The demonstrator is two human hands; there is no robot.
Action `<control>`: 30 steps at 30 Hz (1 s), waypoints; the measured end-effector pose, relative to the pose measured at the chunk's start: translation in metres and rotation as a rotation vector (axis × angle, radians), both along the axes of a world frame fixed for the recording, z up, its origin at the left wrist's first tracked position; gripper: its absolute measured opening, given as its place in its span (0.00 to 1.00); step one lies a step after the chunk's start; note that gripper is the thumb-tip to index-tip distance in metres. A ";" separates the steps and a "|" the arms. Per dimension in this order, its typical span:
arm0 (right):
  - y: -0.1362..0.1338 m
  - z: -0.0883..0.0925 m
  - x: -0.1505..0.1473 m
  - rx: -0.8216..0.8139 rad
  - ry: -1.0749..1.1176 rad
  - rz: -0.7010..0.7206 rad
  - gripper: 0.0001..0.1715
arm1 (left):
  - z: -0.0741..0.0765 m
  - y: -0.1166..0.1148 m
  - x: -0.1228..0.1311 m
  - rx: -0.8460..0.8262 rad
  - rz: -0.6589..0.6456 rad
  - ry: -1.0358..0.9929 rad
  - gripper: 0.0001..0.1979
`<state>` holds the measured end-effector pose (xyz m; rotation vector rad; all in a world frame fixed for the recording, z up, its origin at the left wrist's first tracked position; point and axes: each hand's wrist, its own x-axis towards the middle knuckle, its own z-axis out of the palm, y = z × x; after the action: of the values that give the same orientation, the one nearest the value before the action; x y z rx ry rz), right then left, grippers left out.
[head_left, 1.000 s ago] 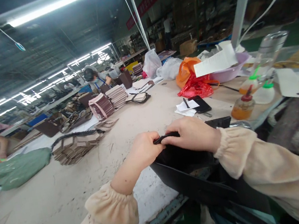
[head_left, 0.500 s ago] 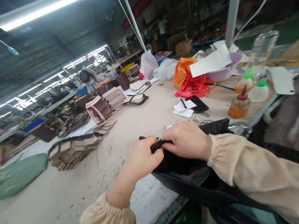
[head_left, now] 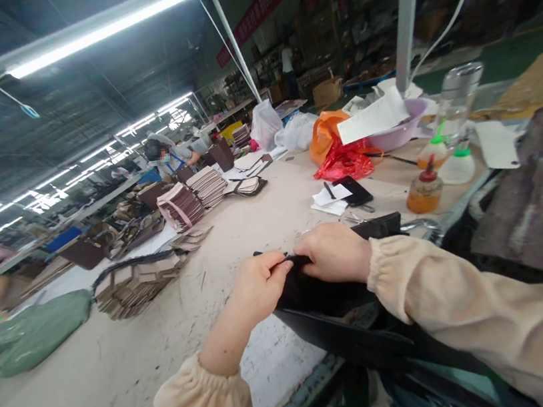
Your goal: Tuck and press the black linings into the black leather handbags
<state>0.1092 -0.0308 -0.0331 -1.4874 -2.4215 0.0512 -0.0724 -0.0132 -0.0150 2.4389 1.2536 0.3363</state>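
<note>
A black bag-like piece (head_left: 344, 328) lies open at the table's near edge, its opening facing up. My left hand (head_left: 263, 285) pinches the upper rim of this black piece between thumb and fingers. Close beside it on the right, my right hand (head_left: 334, 253) has its fingers curled over the same rim, the fingertips partly hidden. The two hands almost touch. Past my right hand, a black flap or strap end (head_left: 386, 224) sticks out.
Stacked brown pieces (head_left: 136, 286) lie left, near a green plastic bag (head_left: 41, 330). Ahead are a phone (head_left: 353, 190), papers (head_left: 330, 196) and a red bag (head_left: 346, 160). An orange-filled bottle (head_left: 424, 192) stands right. A person (head_left: 169, 158) works further back.
My left hand's thumb and fingers have closed more tightly at the rim, and less of the black edge shows between the hands. The view has shifted slightly.
</note>
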 end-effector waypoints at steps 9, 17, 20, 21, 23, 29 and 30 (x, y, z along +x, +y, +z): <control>0.006 0.003 0.006 -0.034 0.221 0.054 0.18 | -0.003 0.006 0.003 -0.047 0.090 -0.036 0.11; 0.001 -0.001 0.000 0.063 0.181 0.062 0.14 | 0.000 0.003 0.003 -0.085 0.050 -0.045 0.05; 0.002 -0.001 0.000 0.039 0.169 0.011 0.13 | 0.003 0.001 0.005 -0.058 0.033 -0.042 0.06; 0.002 -0.002 0.000 0.037 0.162 0.000 0.13 | 0.003 0.000 0.005 -0.054 0.024 -0.052 0.08; 0.001 -0.002 -0.001 0.045 0.150 -0.012 0.14 | 0.004 -0.001 0.006 -0.057 0.014 -0.087 0.10; -0.005 -0.004 -0.006 0.079 0.151 -0.008 0.15 | 0.003 0.000 0.004 -0.027 0.011 -0.069 0.13; -0.005 -0.004 -0.006 0.084 0.152 -0.008 0.15 | 0.004 0.000 0.004 -0.011 0.002 -0.051 0.12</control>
<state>0.1028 -0.0363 -0.0368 -1.4037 -2.2690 0.0571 -0.0682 -0.0129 -0.0115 2.4045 1.2335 0.3895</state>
